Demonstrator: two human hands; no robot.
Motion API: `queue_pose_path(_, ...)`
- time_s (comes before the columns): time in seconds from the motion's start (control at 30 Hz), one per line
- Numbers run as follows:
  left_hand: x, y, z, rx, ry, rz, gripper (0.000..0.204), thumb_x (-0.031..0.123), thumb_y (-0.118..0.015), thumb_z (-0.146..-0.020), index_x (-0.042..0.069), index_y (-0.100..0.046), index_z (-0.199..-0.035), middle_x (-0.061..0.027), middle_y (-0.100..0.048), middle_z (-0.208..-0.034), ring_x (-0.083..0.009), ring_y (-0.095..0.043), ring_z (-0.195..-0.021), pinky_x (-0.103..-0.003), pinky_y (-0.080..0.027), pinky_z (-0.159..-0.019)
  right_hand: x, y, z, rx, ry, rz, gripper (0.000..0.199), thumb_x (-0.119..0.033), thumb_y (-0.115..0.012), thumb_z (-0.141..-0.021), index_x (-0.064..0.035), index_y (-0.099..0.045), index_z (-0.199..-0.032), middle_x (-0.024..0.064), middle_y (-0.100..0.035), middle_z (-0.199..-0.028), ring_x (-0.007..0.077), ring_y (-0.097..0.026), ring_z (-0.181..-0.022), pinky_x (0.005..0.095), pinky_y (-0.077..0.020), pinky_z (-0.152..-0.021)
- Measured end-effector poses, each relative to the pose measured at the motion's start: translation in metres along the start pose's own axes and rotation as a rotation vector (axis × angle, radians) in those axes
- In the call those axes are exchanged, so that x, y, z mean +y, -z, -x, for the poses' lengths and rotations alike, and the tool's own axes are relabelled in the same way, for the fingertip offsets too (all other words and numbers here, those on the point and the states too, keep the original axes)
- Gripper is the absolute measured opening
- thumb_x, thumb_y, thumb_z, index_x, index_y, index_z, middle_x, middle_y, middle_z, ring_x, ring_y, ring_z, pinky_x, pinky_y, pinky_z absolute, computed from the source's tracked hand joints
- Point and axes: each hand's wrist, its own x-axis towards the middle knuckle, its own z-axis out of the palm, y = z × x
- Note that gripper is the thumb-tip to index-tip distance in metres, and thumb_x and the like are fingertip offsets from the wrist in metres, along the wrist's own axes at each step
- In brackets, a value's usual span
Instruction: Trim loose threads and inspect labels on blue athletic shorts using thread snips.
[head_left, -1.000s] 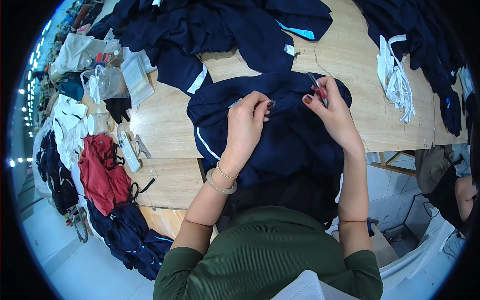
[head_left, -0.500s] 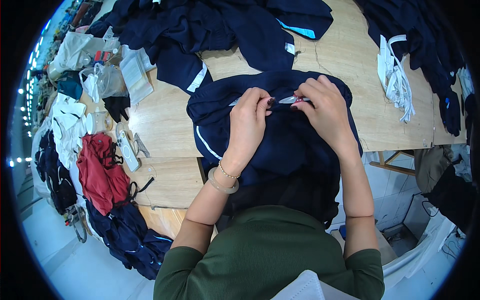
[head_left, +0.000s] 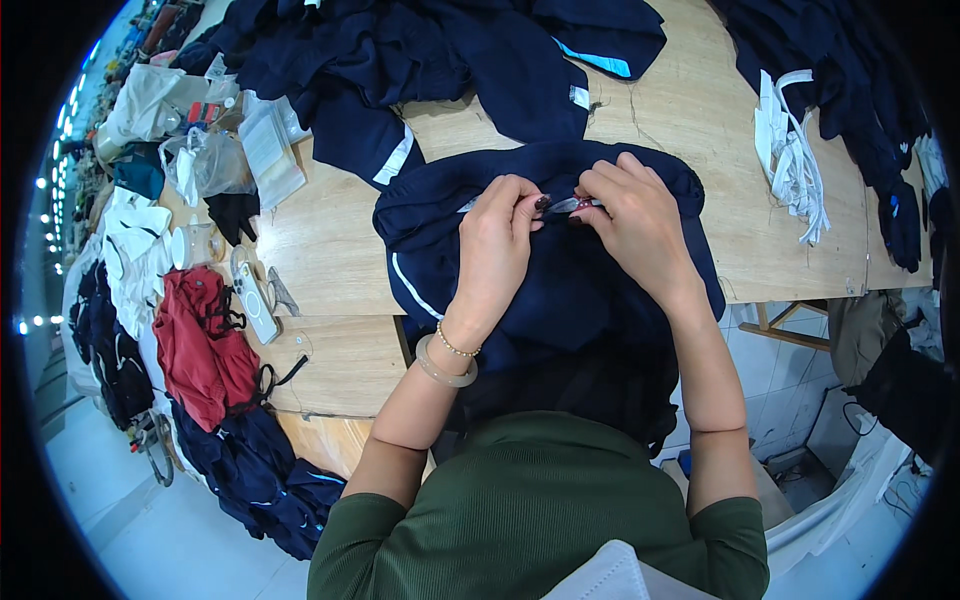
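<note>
The navy garment drapes over the table's near edge, both hands, left hand and right hand, pinching its upper fold together.

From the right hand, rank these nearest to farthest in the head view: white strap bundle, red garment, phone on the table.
From the right hand:
1. White strap bundle, to its right on the wooden table.
2. Phone, far to its left.
3. Red garment, farther left, at the table edge.
</note>
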Motion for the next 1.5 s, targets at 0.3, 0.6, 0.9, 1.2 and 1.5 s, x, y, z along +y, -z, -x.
queue_pose_path(0.3,0.019,0.039,0.019,0.234,-0.08,0.133,0.009,-0.008,-0.05,-0.095,-0.005,-0.058,-0.093,-0.0092,-0.059,-0.087,-0.0143,-0.066,-0.074,-0.025,-0.057,-0.065,-0.002,0.014,0.001,0.02,-0.159,-0.077,0.017,-0.007,-0.074,-0.074,-0.0034,-0.059,-0.083,0.0059,-0.059,-0.08,0.026,-0.055,-0.08,0.0365,-0.0449,-0.07)
queue_pose_path(0.6,-0.014,0.118,0.05,0.442,-0.183,-0.463,0.008,-0.002,-0.066,-0.088,-0.001,-0.059,-0.093,-0.0091,-0.057,-0.091,-0.015,-0.054,-0.067,-0.026,-0.045,-0.059,-0.002,0.015,-0.005,0.074,-0.342,-0.269,0.023,-0.01,-0.074,-0.08,-0.0009,-0.062,-0.098,0.01,-0.062,-0.091,0.0249,-0.06,-0.086,0.0334,-0.0477,-0.078)
queue_pose_path(0.9,-0.001,0.082,0.015,0.065,-0.254,-0.579,0.027,0.0,-0.069,-0.08,0.001,-0.064,-0.107,-0.0109,-0.055,-0.104,-0.0269,-0.06,-0.091,-0.035,-0.052,-0.075,-0.022,0.014,-0.016,-0.01,-0.402,-0.446,0.023,-0.012,-0.071,-0.085,-0.0033,-0.062,-0.104,0.0095,-0.063,-0.096,0.0222,-0.062,-0.088,0.0318,-0.0489,-0.078)
queue_pose_path(1.2,-0.031,0.057,-0.015,-0.019,-0.253,-0.939,0.017,0.0,-0.065,-0.081,0.006,-0.069,-0.096,-0.0084,-0.054,-0.095,-0.0234,-0.06,-0.088,-0.035,-0.053,-0.071,-0.023,-0.004,-0.039,-0.077,-0.354,-0.718,0.02,-0.015,-0.064,-0.091,0.0001,-0.061,-0.104,0.0084,-0.064,-0.09,0.0152,-0.06,-0.082,0.0272,-0.0462,-0.075)
queue_pose_path(1.5,-0.036,0.059,0.018,0.307,-0.095,-0.429,0.01,-0.003,-0.063,-0.086,0.003,-0.065,-0.095,-0.0107,-0.061,-0.092,-0.0273,-0.064,-0.077,-0.035,-0.051,-0.064,-0.026,-0.048,-0.08,-0.492,-0.533,-1.086,0.024,-0.028,-0.055,-0.1,-0.004,-0.056,-0.103,0.0098,-0.069,-0.095,0.007,-0.058,-0.056,0.0183,-0.042,-0.047)
